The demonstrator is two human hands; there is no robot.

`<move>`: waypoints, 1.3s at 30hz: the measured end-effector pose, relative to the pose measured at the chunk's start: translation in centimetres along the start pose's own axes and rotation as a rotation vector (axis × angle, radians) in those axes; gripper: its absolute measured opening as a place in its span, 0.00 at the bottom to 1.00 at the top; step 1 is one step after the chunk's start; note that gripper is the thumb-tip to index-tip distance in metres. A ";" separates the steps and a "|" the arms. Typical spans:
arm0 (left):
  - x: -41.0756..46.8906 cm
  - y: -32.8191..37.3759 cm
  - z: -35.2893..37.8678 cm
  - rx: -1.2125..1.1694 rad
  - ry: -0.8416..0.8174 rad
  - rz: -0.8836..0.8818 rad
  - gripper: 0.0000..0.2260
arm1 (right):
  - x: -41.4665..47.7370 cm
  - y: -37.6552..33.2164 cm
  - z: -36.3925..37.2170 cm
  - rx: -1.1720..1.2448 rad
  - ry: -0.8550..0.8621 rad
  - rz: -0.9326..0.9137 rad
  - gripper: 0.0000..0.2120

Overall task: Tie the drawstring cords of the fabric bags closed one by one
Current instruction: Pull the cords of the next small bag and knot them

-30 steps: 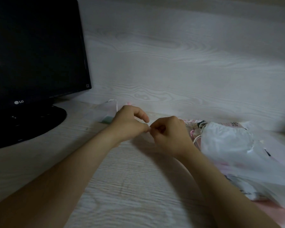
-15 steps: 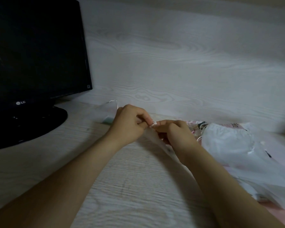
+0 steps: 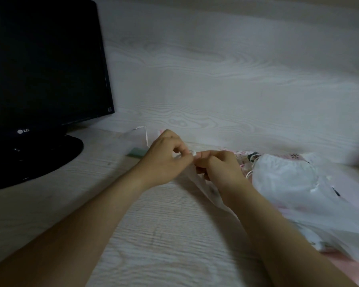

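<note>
both hands meet just above the pale wood-grain desk [image 3: 153,235], a little way in front of the back panel [image 3: 216,79]. the left hand [image 3: 166,160] has its fingers curled, with thumb and forefinger pinching a thin white cord [image 3: 192,153]. the right hand [image 3: 222,170] pinches the same cord from the other side, knuckles up, its fingertips almost touching those of the left. a small loop of the cord shows in the gap between them; i cannot tell whether a knot has formed there.

the sheer bag [image 3: 207,189] hangs from the cord and trails down under the right wrist to the desk, so thin that the wood grain shows through it.

just beside the right hand, on the right side of the desk, lies the pile of bags [image 3: 288,179]: a white translucent one on top and pink printed ones under it, with a few loose cords curling at the edge nearest the hand.

behind the left hand lies another see-through bag [image 3: 137,139], a white string [image 3: 146,137] rising along its edge and a small green patch [image 3: 136,152] at its near corner.

at the left stands a black monitor [image 3: 39,69] on a round base, its screen dark.
</note>
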State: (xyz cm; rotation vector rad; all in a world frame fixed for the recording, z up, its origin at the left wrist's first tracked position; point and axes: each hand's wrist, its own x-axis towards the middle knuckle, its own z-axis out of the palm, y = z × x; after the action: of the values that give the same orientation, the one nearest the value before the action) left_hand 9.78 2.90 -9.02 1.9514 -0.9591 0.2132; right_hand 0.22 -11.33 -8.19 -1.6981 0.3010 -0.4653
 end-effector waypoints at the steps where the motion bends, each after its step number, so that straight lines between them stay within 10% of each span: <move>1: 0.0 0.3 -0.1 -0.017 -0.041 -0.075 0.13 | 0.0 0.1 0.1 -0.010 0.012 -0.019 0.08; 8: 0.6 0.2 -1.2 -0.186 0.130 -0.435 0.27 | 0.5 0.8 0.3 -0.094 0.078 -0.070 0.11; 18: 0.2 0.2 -0.2 -0.193 -0.175 -0.437 0.14 | 0.7 1.2 0.2 -0.220 0.037 -0.135 0.10; 25: 0.5 -0.2 -0.5 -0.218 -0.027 -0.417 0.10 | 0.9 1.5 0.0 -0.235 0.019 -0.153 0.06; 32: 0.3 -1.0 -1.2 0.216 0.174 -0.461 0.26 | 1.1 1.7 0.0 -0.148 -0.017 -0.151 0.04; 39: -0.1 -0.3 -0.8 0.329 0.200 -0.380 0.22 | 1.2 1.9 0.0 -0.765 0.001 -0.339 0.09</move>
State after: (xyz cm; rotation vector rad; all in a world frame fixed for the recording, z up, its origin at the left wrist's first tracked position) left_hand 10.12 3.65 -8.78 2.3184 -0.4296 0.3558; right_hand 1.40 -12.20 -9.87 -2.5164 0.1995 -0.6499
